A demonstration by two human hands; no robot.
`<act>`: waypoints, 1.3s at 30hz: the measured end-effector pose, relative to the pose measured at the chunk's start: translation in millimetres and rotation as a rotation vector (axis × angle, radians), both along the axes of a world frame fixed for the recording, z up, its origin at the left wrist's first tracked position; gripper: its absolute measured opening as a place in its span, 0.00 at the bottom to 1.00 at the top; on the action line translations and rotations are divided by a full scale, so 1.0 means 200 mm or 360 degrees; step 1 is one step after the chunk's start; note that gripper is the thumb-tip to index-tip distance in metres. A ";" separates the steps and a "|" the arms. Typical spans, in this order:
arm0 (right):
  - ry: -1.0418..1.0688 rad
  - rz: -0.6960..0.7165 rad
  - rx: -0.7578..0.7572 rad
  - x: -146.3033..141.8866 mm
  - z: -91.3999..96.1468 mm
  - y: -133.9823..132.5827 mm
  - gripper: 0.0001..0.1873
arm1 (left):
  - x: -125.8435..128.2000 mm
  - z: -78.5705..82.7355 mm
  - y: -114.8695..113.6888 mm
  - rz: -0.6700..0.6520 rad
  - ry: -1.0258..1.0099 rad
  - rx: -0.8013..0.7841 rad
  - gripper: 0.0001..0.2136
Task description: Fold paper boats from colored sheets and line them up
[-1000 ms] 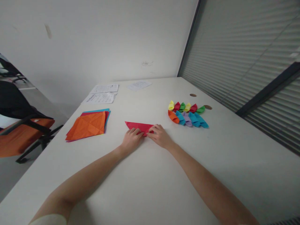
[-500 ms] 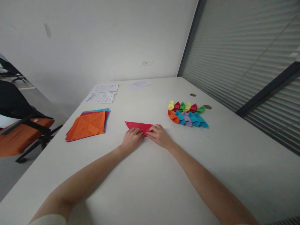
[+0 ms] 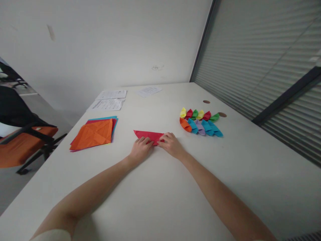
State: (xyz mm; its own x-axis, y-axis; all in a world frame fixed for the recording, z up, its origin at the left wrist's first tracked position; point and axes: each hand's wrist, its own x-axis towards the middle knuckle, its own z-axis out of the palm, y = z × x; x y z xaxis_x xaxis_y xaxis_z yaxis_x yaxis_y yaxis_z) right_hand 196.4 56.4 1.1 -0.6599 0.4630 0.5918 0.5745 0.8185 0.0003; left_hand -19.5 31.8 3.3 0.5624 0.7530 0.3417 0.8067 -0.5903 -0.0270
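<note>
A red folded paper triangle (image 3: 147,135) lies flat on the white table (image 3: 155,187). My left hand (image 3: 140,149) rests at its near edge, fingers curled and pressing on the paper. Touching the triangle's right corner, my right hand (image 3: 171,145) has its fingers bent and pinched onto the fold. The two hands nearly meet at the paper's near corner, which they hide.
A stack of coloured paper sheets with an orange one (image 3: 93,134) on top lies at the left. Several small folded paper shapes (image 3: 200,123) sit in two rows at the right. White printed sheets (image 3: 110,100) lie at the far edge. An orange chair (image 3: 22,140) stands left of the table.
</note>
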 end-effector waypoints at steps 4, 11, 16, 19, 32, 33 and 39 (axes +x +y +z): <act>-0.0028 -0.0057 0.0070 0.01 0.01 0.01 0.06 | 0.00 -0.01 0.00 0.0019 0.0020 0.0017 0.09; 0.0150 -0.0285 0.0068 0.08 0.02 0.03 0.08 | -0.03 -0.03 0.03 0.0089 -0.0159 -0.0033 0.11; 0.0697 -0.0497 -0.0070 0.13 -0.01 0.06 0.12 | -0.03 -0.02 0.07 0.0089 -0.0939 -0.0148 0.11; 0.0945 -0.0330 -0.0325 0.08 -0.02 0.05 0.18 | 0.00 0.03 0.07 0.0023 -0.1663 -0.0370 0.12; 0.1432 -0.0012 -0.1377 -0.05 -0.05 0.02 0.41 | 0.00 -0.01 0.11 0.0299 -0.2028 -0.0569 0.14; 0.1394 -0.0058 -0.1315 -0.05 -0.05 0.03 0.36 | -0.01 -0.02 0.12 0.0312 -0.1870 -0.0569 0.13; 0.1109 -0.0212 -0.1128 -0.03 -0.09 0.05 0.12 | -0.04 -0.06 0.09 0.0401 -0.0857 -0.0073 0.11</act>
State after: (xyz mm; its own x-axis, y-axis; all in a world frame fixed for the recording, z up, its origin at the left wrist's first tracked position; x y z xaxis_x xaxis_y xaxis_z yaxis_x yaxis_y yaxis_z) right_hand 191.1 67.3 -16.7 -0.1881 0.9033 0.3857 0.3476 0.4285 -0.8340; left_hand -28.3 49.9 -8.3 0.1211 0.8616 0.4929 0.8154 -0.3696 0.4456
